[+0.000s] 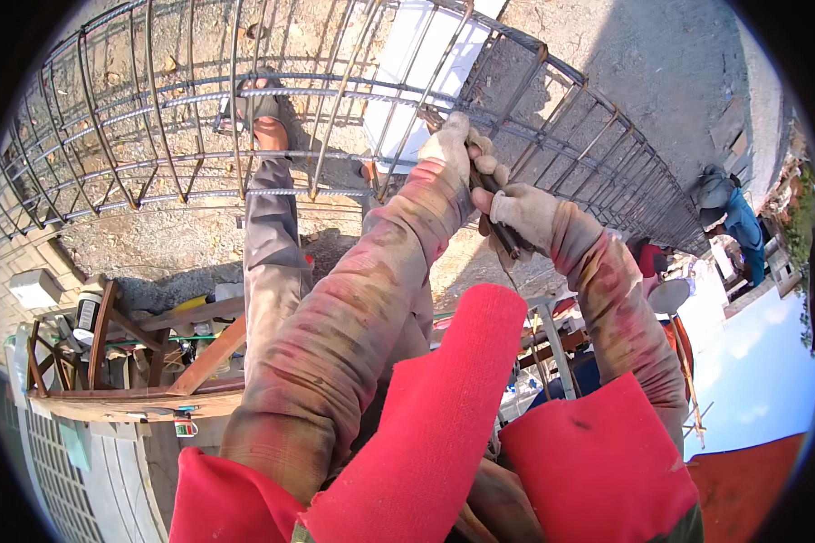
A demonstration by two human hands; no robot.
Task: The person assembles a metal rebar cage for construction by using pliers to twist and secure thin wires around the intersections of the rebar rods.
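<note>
My left hand point(447, 150), in a dirty cream glove, is closed beside the rebar cage point(317, 93), close to one of its long bars. What its fingers hold is mostly hidden. Just below and to the right, my right hand point(522, 215), gloved too, is closed around a dark, slim metal hand tool point(509, 241) that looks like pliers. The tool's dark length runs up toward my left hand. A thin wire hangs beneath my right hand. Stained sleeves cover both forearms, with red cloth around the upper arms.
The cage curves across from far left to far right. A white sheet or board point(426, 54) lies beyond it on gravel ground. A sandalled foot point(261, 104) shows through the bars. Wooden framing point(210, 355) stands at left. Another person in blue point(743, 217) bends at far right.
</note>
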